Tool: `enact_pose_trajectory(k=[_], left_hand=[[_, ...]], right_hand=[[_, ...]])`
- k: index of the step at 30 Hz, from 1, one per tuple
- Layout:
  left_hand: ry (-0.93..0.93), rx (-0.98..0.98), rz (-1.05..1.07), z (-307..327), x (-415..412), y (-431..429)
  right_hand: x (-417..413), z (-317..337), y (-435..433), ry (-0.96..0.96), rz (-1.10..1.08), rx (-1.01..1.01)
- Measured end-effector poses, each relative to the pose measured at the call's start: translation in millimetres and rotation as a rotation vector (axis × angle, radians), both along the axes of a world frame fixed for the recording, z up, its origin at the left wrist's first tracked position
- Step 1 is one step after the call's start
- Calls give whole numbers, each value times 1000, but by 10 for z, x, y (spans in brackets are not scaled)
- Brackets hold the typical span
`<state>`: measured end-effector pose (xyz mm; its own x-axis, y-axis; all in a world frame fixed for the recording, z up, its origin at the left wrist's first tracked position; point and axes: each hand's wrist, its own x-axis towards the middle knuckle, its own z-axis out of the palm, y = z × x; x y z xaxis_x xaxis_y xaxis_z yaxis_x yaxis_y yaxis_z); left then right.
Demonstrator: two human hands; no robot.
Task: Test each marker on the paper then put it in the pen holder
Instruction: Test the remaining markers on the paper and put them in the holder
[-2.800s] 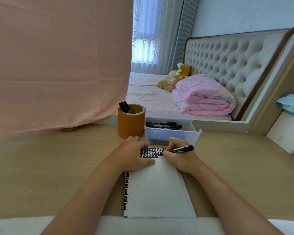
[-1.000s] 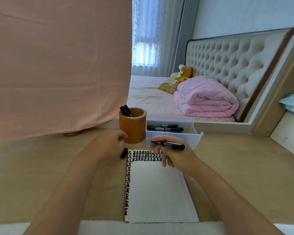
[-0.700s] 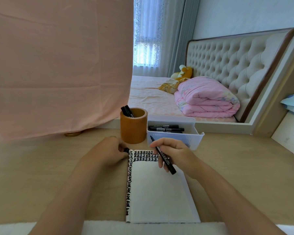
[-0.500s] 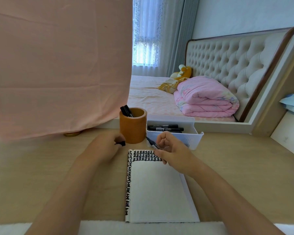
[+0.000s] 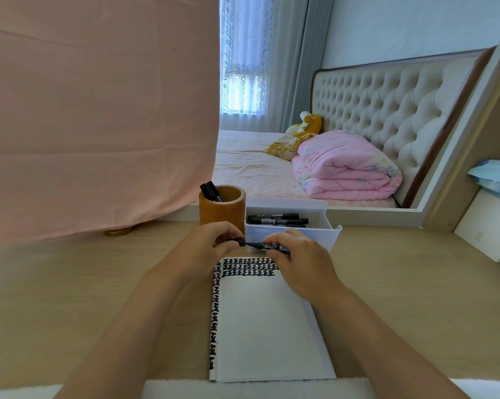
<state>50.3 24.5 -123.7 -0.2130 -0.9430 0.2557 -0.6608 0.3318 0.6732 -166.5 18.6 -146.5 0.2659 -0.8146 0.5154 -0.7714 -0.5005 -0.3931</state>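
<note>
A black marker (image 5: 267, 246) lies level above the top of the white paper pad (image 5: 263, 326), gripped by my right hand (image 5: 297, 259). My left hand (image 5: 207, 243) pinches the marker's black cap (image 5: 240, 242) at the marker's left end; cap and tip meet there. The pad carries rows of black marks along its top and left edge. The brown round pen holder (image 5: 222, 208) stands just behind my left hand with two black markers (image 5: 211, 191) in it. To its right a white plastic bin (image 5: 293, 228) holds several black markers (image 5: 276, 219).
A pink cloth (image 5: 99, 110) hangs over the left back of the wooden desk (image 5: 70, 283). A white box (image 5: 485, 228) sits at the right. Behind the desk is a bed with a folded pink quilt (image 5: 343, 165).
My right hand stopped marking the paper and lifted the marker, turning it level. My left hand left the pad, picked the cap up from the desk and brought it to the marker's tip.
</note>
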Motion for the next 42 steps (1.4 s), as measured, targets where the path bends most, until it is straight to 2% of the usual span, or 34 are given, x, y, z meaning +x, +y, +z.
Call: enact_pose_trajectory(k=[6,16,22,27,34,38,42], left_hand=[[-43,16,-27,12,-41,26],[-138,165,-26,15,-71,0],[-133,43,-43,75,-117,36],[-117,-6,-72,127,-127,52],[-49,-38,-52,17,-133,33],[-1,-192,34,59,-88,20],[94,-360,244,217,103,-87]], right_hand=[[0,-17,-10,5,76,1],[-12,22,-4,51,195,1],[11,41,30,82,179,-25],[52,70,76,80,135,111],[88,66,52,45,191,233],[89,138,29,-70,156,259],[147,347,-18,-221,113,245]])
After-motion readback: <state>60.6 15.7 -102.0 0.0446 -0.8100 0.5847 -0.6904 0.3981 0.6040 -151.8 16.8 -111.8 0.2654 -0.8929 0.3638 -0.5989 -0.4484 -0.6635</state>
